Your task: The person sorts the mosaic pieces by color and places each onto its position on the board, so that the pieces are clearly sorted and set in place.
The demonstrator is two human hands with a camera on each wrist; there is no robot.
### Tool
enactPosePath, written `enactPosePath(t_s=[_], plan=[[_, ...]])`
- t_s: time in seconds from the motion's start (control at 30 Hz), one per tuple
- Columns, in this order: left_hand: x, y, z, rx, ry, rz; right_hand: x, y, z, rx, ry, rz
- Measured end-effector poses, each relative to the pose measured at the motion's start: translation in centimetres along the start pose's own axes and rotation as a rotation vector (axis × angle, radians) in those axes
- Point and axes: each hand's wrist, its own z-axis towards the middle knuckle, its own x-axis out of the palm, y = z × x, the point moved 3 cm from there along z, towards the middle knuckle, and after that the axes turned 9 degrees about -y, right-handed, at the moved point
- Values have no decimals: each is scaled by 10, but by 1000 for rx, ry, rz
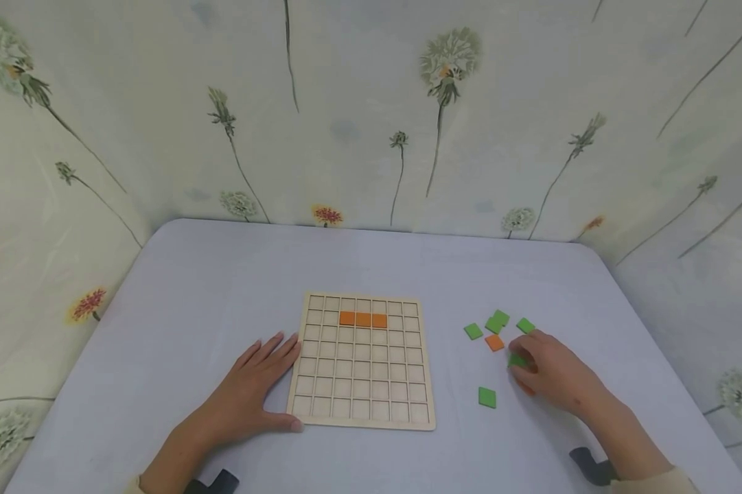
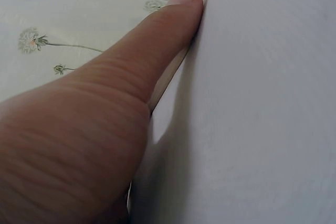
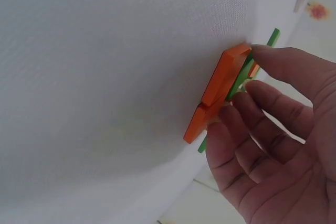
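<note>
Left hand [image 1: 250, 390] splays against grid board [image 1: 362, 370]. Right hand [image 1: 554, 372] curls at green tile [image 1: 517, 361], pinch unclear; likely light, so grip edges.

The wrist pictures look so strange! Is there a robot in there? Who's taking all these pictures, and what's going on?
No robot here, just a person's two bare hands. The big picture comes from a camera worn on the head, looking down. The others come from little cameras on the wrists, so the left one shows a thumb up close.

On the pale table lies a wooden board with little squares; three orange tiles sit in a row on it. To its right are loose green tiles and loose orange ones.

The left hand touches the board's left edge. The right hand has its thumb and fingers around a green tile, but I can't tell whether they grip it.
</note>
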Motion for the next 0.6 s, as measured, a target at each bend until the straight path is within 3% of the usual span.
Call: enactPosePath(t_s=[0.6], plan=[[0, 2, 0, -4, 7, 0, 4, 13, 23, 14, -30, -35]])
